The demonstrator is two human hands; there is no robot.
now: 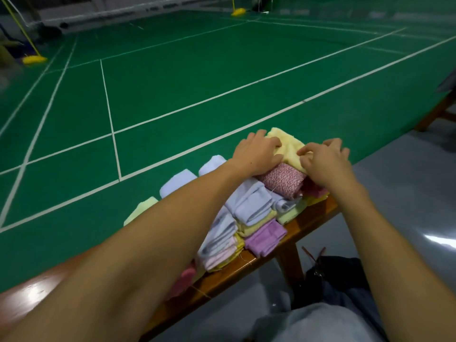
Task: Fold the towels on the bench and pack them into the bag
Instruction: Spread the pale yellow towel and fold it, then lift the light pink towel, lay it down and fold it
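At the bench's (299,224) one o'clock end, the left hand (256,154) presses flat and the right hand (325,160) pinches the soft, light, floppy yellow towel (288,148), best held by its corners.

Both arms reach forward, left grip (256,154) flat (right grip (325,159) curled).

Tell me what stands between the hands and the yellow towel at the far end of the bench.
Nothing visible. The left hand rests flat on the yellow towel; the right hand hovers over its near edge, fingers curled.
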